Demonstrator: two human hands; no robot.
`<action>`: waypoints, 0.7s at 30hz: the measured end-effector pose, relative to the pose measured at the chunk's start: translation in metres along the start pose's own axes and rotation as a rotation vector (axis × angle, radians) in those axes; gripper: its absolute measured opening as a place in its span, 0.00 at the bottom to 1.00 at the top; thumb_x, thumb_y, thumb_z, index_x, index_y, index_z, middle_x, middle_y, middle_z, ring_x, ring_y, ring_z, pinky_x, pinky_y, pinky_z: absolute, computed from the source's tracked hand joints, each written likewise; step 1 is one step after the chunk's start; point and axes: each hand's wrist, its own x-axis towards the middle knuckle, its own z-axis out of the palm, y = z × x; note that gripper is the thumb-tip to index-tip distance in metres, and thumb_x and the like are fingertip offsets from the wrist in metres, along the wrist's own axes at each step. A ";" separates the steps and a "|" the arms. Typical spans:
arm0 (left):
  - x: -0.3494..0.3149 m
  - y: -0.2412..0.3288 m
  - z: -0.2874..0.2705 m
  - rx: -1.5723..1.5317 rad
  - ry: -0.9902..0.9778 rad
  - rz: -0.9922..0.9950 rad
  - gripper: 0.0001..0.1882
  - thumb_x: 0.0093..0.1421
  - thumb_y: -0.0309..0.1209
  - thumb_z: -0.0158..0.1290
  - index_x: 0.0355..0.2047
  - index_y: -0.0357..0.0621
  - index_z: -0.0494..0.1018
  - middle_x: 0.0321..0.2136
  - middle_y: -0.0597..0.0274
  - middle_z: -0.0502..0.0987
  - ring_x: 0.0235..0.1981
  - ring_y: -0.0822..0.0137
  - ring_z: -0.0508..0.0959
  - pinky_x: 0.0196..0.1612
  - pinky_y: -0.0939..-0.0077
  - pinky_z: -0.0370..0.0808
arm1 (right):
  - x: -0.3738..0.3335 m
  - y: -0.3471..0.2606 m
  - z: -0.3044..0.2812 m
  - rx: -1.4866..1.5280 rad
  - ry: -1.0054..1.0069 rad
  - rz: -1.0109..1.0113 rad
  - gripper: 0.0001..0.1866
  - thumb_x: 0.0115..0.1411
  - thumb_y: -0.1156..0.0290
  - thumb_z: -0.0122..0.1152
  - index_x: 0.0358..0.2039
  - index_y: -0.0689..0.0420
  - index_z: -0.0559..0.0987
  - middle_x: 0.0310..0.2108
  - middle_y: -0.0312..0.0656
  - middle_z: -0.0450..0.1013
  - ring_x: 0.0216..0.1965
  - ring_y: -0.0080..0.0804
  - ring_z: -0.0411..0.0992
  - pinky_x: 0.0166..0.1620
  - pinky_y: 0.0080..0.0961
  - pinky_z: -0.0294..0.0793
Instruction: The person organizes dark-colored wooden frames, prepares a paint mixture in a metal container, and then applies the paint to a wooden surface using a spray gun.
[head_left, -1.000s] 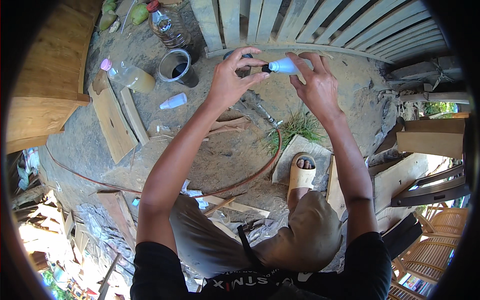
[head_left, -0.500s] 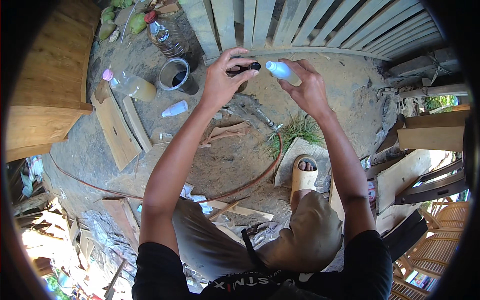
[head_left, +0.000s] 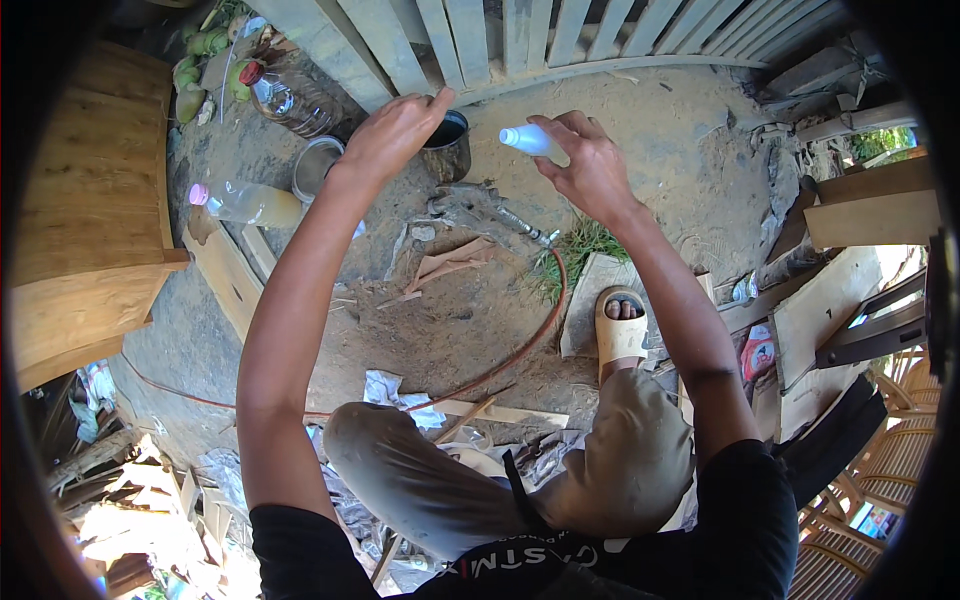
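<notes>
Tilted in my right hand (head_left: 590,168) is a small, pale, capless bottle (head_left: 533,141), its neck pointing left, fingers wrapped round its body. My left hand (head_left: 392,138) is at the upper middle with its back turned up and its fingers bent together. Whatever it may hold is hidden behind the hand. Right beside those fingers stands a dark open can (head_left: 449,160), partly covered by the hand. A clear plastic cup (head_left: 312,168) is just left of my left wrist, partly behind it.
A pink-capped bottle (head_left: 250,203) and a large red-capped bottle (head_left: 295,103) are at the left. A reddish hose (head_left: 535,335) curves across the dirt ground to a metal fitting (head_left: 530,229). Wooden slats (head_left: 600,35) line the far side; a wooden cabinet (head_left: 90,190) stands left.
My left hand has moved left, away from the bottle, and turned over; the black piece it held no longer shows. My right hand has shifted slightly left with the bottle. The view has shifted.
</notes>
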 end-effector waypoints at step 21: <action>-0.010 0.027 -0.021 -0.641 0.161 -0.087 0.24 0.56 0.29 0.67 0.51 0.44 0.72 0.42 0.57 0.85 0.49 0.49 0.82 0.51 0.57 0.77 | 0.014 -0.020 0.021 0.205 -0.078 0.000 0.26 0.54 0.67 0.73 0.55 0.47 0.80 0.41 0.44 0.78 0.40 0.49 0.80 0.44 0.42 0.80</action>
